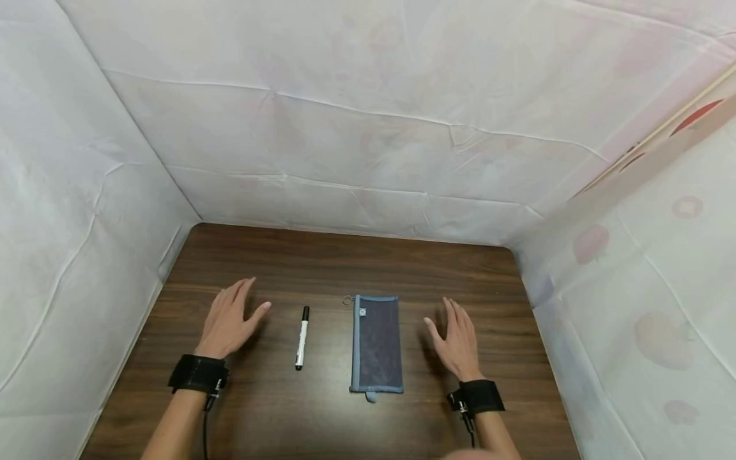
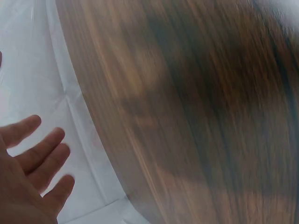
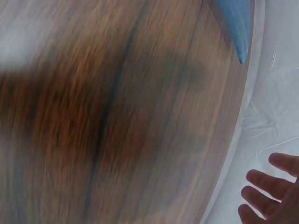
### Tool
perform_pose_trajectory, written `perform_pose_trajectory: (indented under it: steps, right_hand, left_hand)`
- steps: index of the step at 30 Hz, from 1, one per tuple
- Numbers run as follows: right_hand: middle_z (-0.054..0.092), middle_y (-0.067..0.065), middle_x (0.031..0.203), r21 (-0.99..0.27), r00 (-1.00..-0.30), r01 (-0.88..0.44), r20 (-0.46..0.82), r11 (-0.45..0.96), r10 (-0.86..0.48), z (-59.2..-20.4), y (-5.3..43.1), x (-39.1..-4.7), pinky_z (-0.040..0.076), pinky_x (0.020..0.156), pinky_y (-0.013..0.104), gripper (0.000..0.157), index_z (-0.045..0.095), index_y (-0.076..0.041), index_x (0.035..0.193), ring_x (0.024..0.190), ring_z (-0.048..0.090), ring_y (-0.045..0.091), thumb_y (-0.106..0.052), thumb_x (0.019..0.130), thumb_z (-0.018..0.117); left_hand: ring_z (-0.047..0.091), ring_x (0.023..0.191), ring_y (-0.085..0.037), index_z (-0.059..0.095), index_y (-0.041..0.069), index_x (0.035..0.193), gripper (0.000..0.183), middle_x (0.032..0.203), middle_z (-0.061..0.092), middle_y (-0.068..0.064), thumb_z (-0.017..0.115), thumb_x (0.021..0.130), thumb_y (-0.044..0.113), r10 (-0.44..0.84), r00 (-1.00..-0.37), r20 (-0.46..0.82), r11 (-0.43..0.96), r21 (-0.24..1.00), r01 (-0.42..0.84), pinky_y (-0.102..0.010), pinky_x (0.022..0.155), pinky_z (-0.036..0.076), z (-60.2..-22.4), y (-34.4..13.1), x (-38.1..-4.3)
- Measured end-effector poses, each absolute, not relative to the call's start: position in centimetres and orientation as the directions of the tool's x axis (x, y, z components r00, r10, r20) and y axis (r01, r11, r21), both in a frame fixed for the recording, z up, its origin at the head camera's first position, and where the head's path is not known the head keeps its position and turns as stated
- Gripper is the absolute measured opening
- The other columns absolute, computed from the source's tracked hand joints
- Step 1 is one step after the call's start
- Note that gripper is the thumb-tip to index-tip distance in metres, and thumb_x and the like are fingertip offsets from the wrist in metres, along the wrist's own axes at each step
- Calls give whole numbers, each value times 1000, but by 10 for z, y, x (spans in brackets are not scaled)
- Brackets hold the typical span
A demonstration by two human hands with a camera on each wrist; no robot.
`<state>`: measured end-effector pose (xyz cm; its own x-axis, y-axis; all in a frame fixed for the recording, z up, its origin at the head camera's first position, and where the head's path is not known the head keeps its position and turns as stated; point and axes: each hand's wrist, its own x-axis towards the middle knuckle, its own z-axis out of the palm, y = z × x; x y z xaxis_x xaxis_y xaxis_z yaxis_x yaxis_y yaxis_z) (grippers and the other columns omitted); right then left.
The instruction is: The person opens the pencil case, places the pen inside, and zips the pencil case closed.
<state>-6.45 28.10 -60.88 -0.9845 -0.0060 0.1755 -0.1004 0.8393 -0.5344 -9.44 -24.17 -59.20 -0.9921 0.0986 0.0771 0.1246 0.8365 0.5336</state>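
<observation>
A black-capped marker with a white barrel (image 1: 301, 338) lies on the wooden table, its cap toward the back. To its right is a flat dark mesh zipper pouch (image 1: 381, 345) with blue edging, a small ring at the top left corner and a pull tab at the bottom. My left hand (image 1: 227, 319) is held over the table left of the marker, fingers extended and thumb out, holding nothing. On the other side, my right hand (image 1: 457, 338) hovers right of the pouch, also with extended fingers and nothing in it. One blue corner of the pouch (image 3: 237, 28) shows in the right wrist view.
The dark wood table (image 1: 345, 262) has pale fabric walls at its back, left (image 1: 86, 255) and right (image 1: 632, 306). Black straps with cables circle both wrists, the left strap (image 1: 198, 373) and the right strap (image 1: 482, 396).
</observation>
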Motion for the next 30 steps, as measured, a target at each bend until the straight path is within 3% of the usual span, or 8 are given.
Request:
perform_pose_trajectory:
  steps: [3,8,11,14,20,30]
  right_hand:
    - [47,29,155,-568,-989,-58,142,821,28,-609,276,-65,30,118,66,71,46,-1,157,145,41,49,-47,107,64]
    - [62,26,133,-575,-990,-18,126,818,66,-611,264,-66,47,100,61,65,58,4,143,123,56,43,-49,106,65]
    - [66,21,116,-581,-990,-23,127,813,62,-611,256,-66,50,86,54,54,63,3,133,106,60,37,-44,106,68]
    - [65,13,100,-595,-991,-36,123,803,47,-613,247,-66,48,76,46,38,66,0,122,91,59,29,-34,105,70]
    - [61,4,85,-614,-991,-85,135,785,-2,-617,229,-66,46,70,38,17,68,-7,105,78,54,19,-24,103,73]
    - [53,-4,77,-606,-990,-117,137,787,-41,-621,204,-60,41,61,31,19,63,-14,88,69,48,12,-22,102,74]
  left_hand:
    - [46,136,-53,44,0,158,71,150,48,-32,58,109,50,67,-995,79,831,547,100,-70,113,33,-591,-235,-93]
    - [60,112,-42,57,-2,141,60,125,62,-22,55,110,50,44,-998,33,821,568,55,-62,97,46,-594,-226,-90]
    - [64,99,-33,61,1,134,57,116,66,-16,54,111,52,47,-999,-1,818,574,38,-54,85,52,-600,-220,-90]
    - [64,90,-25,64,3,129,55,108,68,-10,53,110,54,54,-998,-23,817,576,31,-47,75,52,-605,-214,-89]
    - [64,88,-20,67,7,119,50,102,68,-4,54,110,54,66,-997,-45,815,579,28,-45,76,53,-607,-201,-87]
    - [61,81,-15,68,8,116,44,97,68,-1,57,110,51,91,-991,-99,805,593,15,-41,73,52,-611,-185,-87]
